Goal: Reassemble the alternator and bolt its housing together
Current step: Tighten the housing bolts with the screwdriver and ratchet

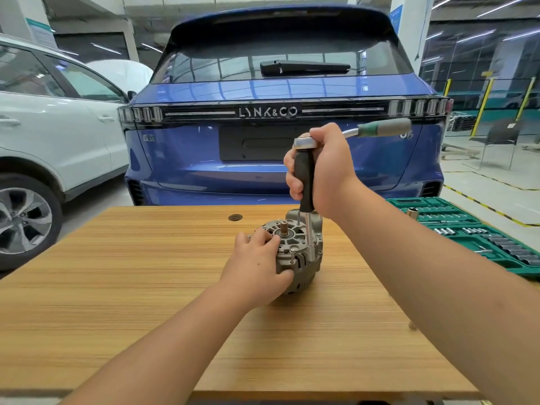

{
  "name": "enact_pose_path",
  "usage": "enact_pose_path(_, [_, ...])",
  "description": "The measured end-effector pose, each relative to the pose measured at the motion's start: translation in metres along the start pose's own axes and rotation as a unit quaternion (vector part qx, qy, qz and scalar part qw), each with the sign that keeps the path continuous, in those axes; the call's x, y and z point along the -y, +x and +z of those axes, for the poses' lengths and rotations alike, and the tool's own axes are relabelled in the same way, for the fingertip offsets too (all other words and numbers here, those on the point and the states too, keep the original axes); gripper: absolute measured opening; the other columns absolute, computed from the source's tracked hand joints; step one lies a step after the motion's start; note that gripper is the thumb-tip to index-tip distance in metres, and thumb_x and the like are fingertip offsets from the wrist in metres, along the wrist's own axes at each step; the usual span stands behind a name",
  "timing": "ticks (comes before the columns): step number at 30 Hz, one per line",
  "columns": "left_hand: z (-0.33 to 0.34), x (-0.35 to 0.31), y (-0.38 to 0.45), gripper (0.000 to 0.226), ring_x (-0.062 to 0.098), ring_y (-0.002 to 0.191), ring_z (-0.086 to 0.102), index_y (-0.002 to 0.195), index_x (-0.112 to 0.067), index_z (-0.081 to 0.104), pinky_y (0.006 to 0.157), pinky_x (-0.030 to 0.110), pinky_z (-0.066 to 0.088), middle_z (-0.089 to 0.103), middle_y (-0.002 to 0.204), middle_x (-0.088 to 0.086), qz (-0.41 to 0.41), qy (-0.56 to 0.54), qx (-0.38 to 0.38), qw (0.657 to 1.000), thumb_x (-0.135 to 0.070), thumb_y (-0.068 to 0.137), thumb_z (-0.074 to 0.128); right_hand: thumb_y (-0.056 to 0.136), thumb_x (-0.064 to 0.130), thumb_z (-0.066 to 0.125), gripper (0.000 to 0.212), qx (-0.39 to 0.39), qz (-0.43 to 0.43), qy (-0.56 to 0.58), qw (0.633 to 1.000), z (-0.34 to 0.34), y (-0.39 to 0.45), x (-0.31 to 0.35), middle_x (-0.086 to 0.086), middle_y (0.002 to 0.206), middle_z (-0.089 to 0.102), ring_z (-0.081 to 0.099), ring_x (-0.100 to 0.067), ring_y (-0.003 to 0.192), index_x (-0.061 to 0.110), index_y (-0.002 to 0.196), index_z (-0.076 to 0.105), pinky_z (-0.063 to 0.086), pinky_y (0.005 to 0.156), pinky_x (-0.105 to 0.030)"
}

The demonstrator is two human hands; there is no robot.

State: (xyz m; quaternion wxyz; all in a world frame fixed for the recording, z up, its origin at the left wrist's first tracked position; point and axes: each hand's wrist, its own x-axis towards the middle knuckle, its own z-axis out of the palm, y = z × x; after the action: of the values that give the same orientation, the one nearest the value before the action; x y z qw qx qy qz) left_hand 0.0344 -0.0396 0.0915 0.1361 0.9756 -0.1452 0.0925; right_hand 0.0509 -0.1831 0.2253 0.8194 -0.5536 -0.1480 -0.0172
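Alternator [295,252] sitting centre frame on wooden table [146,287], shaft end up, one bolt [292,255] standing proud at near rim.

Far left: white car [52,135] parked beside table. Upper centre: blue SUV [280,112], tailgate facing camera.

Left of centre: left hand [257,267] resting on alternator housing, fingers curled over upper rim, thumb pressing against lower side, gripping and steadying it.

Right of centre: right hand [321,171] wrapping around black grip of extension bar [304,182], fingers curled tight round it. Bar standing upright, lower socket end meeting right rim of housing; exact seating on a bolt head not discernible. Ratchet [356,134] sitting atop bar, green-and-grey handle pointing toward upper right.

Far right: green socket set tray [479,235] lying open at table edge, sockets in rows.
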Motion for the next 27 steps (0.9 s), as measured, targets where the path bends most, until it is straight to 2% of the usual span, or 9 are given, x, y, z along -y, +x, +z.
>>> enact_pose_path(2, [0.004, -0.004, -0.002, 0.073, 0.024, 0.125, 0.028, 0.154, -0.027, 0.038, 0.108, 0.038, 0.037, 0.037, 0.147, -0.008, -0.004, 0.029, -0.022, 0.999, -0.063, 0.094, 0.055, 0.09, 0.035, 0.038, 0.042, -0.005, 0.02, -0.008, 1.0, 0.0, 0.001, 0.002, -0.009, 0.061, 0.051, 0.037, -0.022, 0.042, 0.018, 0.054, 0.05, 0.035, 0.045, -0.025])
enact_pose_path(5, [0.009, -0.01, -0.003, 0.074, 0.024, 0.124, 0.03, 0.153, -0.027, 0.04, 0.103, 0.036, 0.042, 0.039, 0.146, -0.008, -0.009, 0.03, -0.047, 0.998, -0.068, 0.093, 0.056, 0.09, 0.031, 0.038, 0.03, -0.013, 0.028, -0.024, 0.999, 0.001, 0.0, 0.005, -0.011, 0.06, 0.053, 0.036, -0.022, 0.04, 0.015, 0.065, 0.041, 0.035, 0.045, -0.023])
enact_pose_path(8, [0.012, -0.015, -0.005, 0.075, 0.024, 0.123, 0.034, 0.151, -0.028, 0.042, 0.096, 0.035, 0.047, 0.041, 0.142, -0.009, -0.009, 0.063, -0.069, 0.996, -0.074, 0.092, 0.052, 0.091, 0.029, 0.036, 0.028, -0.015, 0.009, -0.019, 1.0, 0.004, 0.0, 0.007, -0.011, 0.06, 0.054, 0.036, -0.022, 0.039, 0.014, 0.068, 0.04, 0.034, 0.044, -0.023])
enact_pose_path(12, [0.017, -0.02, -0.007, 0.071, 0.023, 0.12, 0.038, 0.144, -0.029, 0.047, 0.093, 0.035, 0.044, 0.045, 0.138, -0.009, -0.012, 0.101, -0.095, 0.99, -0.077, 0.092, 0.047, 0.091, 0.026, 0.035, 0.027, -0.022, -0.024, 0.024, 0.999, 0.007, 0.002, 0.015, -0.011, 0.06, 0.053, 0.036, -0.02, 0.04, 0.014, 0.067, 0.041, 0.031, 0.046, -0.022])
enact_pose_path(23, [0.02, -0.022, -0.007, 0.072, 0.024, 0.123, 0.039, 0.146, -0.029, 0.046, 0.094, 0.036, 0.041, 0.046, 0.139, -0.008, -0.016, 0.117, -0.101, 0.988, -0.077, 0.092, 0.046, 0.092, 0.026, 0.034, 0.032, -0.01, -0.028, 0.028, 0.999, 0.0, 0.002, 0.009, -0.009, 0.059, 0.051, 0.038, -0.02, 0.042, 0.013, 0.066, 0.045, 0.031, 0.047, -0.023])
enact_pose_path(27, [0.019, -0.022, -0.004, 0.07, 0.023, 0.122, 0.041, 0.14, -0.029, 0.051, 0.093, 0.037, 0.04, 0.049, 0.136, -0.008, -0.011, 0.122, -0.108, 0.987, -0.078, 0.09, 0.047, 0.093, 0.026, 0.034, 0.034, -0.033, -0.033, 0.028, 0.998, -0.001, 0.001, 0.008, -0.008, 0.059, 0.051, 0.038, -0.021, 0.042, 0.013, 0.064, 0.046, 0.031, 0.046, -0.023])
